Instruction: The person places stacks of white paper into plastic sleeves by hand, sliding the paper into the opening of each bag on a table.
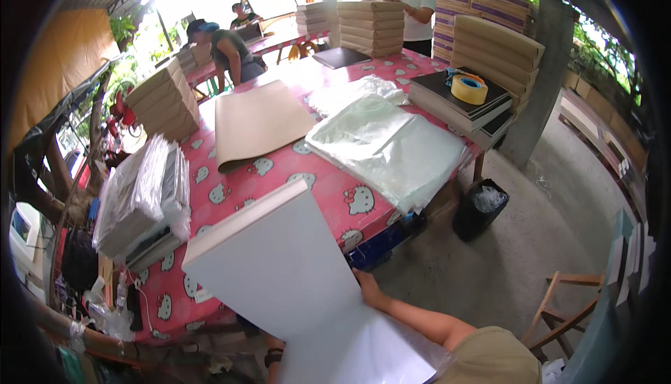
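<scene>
The open white book (279, 265) crossed the bench's (325, 199) near edge. The right hand (369, 290) met its right side; the book mostly hid the left hand (275, 343). Whether either hand's fingers gripped, I couldn't tell. Left of the book stood a plastic-wrapped stack (140, 202); right of it, floor (433, 293) stretched toward a bin (470, 218). Beyond the book, bench showed before brown paper (258, 122).

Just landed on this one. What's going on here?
A person has a large open white book propped between the edge of a pink-covered table and their body. Their right hand is at its right edge; the left is mostly hidden behind it, with a dark-banded wrist showing. Beyond the book lie clear plastic sleeves and a brown paper sheet. Plastic-wrapped books are stacked at left. Other people are farther back.
</scene>
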### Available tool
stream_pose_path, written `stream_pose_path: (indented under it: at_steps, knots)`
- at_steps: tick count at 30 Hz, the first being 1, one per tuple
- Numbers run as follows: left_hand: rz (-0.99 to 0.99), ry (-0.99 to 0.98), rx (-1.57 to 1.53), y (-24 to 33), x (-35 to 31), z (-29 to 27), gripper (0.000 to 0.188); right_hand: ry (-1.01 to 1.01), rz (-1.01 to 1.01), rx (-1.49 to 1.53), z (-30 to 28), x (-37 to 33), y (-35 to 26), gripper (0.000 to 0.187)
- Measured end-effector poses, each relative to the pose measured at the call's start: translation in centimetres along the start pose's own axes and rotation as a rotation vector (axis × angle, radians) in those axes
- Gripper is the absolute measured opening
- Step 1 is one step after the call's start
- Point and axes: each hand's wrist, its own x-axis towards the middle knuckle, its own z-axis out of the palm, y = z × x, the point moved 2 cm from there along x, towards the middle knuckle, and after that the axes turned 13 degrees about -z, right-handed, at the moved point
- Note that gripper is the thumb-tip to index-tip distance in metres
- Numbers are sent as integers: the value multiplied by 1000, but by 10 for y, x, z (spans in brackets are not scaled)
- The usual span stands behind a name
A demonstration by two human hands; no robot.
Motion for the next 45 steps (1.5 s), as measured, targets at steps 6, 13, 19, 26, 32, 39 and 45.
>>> stream_pose_path:
  at_steps: [6,13,19,26,32,39,45]
  knots:
    - [-6,-5,-26,-4,-1,-2,32,-62,-170,-81,9,2,-27,40]
    - [-19,4,-26,-7,4,1,33,-53,-90,-32,7,2,-11,39]
    - [-45,1,-1,-4,12,6,33,-80,-243,-304,-1,4,18,40]
    - [-74,11,10,-9,9,-1,33,-86,-97,-157,5,4,-7,42]
    - [-74,21,-9,-14,5,-6,33,-76,-94,-122,7,4,-6,42]
    - [-52,22,-32,-15,7,-2,33,-45,-397,-342,4,4,20,40]
    - [-50,45,-52,-22,6,-4,33,-130,-212,-175,8,3,-26,38]
